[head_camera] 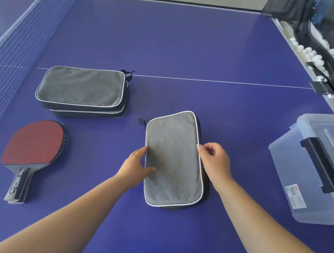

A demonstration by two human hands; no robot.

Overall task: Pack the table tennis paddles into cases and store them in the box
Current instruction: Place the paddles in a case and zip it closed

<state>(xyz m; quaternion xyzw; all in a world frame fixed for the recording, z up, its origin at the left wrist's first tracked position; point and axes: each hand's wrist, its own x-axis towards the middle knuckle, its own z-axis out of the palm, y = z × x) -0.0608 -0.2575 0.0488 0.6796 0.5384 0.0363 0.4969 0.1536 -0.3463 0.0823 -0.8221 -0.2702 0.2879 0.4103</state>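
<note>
Both hands frame a grey case (174,158) lying flat on the blue tabletop (192,46): the left hand (137,164) rests with relaxed fingers against the case's left edge, thumb on its top face, while the right hand (214,162) pinches the white-piped right edge between curled fingers and thumb. A small black zipper tab sticks out at the case's far left corner. Beyond and to the left, well apart, two more grey cases (82,91) lie stacked one on the other. Nearer on the left lies a stack of paddles (35,144), red rubber up, handles toward the person. At the right edge sits a clear plastic box (302,173) with its lid on and a black latch. A net (16,36) runs along the left, and white balls (315,58) lie in a trough at far right.
</note>
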